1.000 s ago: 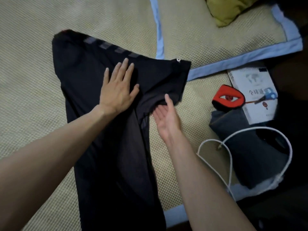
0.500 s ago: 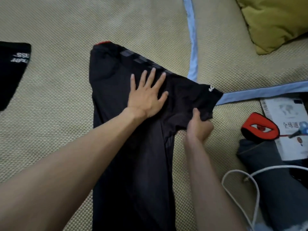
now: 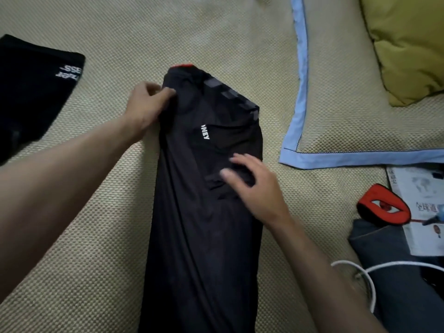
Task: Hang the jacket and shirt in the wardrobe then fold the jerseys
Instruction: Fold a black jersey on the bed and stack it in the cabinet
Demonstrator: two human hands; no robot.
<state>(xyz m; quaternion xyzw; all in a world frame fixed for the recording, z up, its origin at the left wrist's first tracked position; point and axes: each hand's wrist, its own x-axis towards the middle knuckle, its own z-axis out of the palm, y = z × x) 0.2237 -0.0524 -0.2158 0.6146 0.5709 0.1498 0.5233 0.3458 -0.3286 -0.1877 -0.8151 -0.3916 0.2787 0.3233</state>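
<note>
A black jersey (image 3: 199, 224) lies on the beige woven mat (image 3: 96, 260), folded lengthwise into a narrow strip with its red collar at the far end. Its right sleeve lies folded across the body and shows white letters. My left hand (image 3: 146, 105) pinches the jersey's upper left edge near the shoulder. My right hand (image 3: 255, 188) rests on the folded sleeve with relaxed, spread fingers. A second black garment (image 3: 33, 97) with white lettering lies at the far left.
A beige pillow with a blue border (image 3: 355, 97) lies to the right, with a yellow-green cushion (image 3: 408, 46) on it. At the right edge are a book (image 3: 422, 188), a red and black eye-shaped item (image 3: 382, 210), a dark folded garment (image 3: 396, 280) and a white cable (image 3: 367, 282).
My right hand has folded the right sleeve over onto the jersey's body and let go. My left hand has left the jersey's middle and now pinches its left edge.
</note>
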